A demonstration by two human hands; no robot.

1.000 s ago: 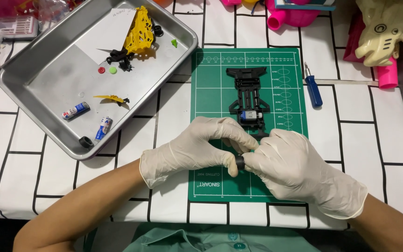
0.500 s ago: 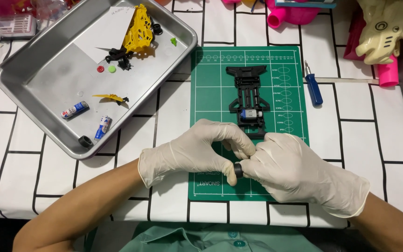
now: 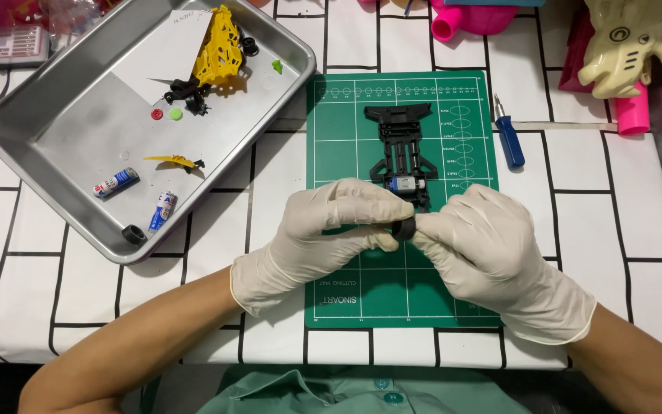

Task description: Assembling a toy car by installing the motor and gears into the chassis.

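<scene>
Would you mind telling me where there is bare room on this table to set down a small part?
Free: the tray's middle, between the yellow shell and the batteries; the tiled strip between tray and green mat; the tiles right of the blue screwdriver. Crowded: mat centre, with the black chassis, left hand and right hand.

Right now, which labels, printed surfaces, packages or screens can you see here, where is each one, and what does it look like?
Two small cylindrical batteries with printed wrappers: lower part of the metal tray, lying flat; white, blue and red.
Green cutting mat: table centre, under the gloved left hand and right hand; rectangular, white grid lines and small white print.
No packages or screens in view.
</scene>
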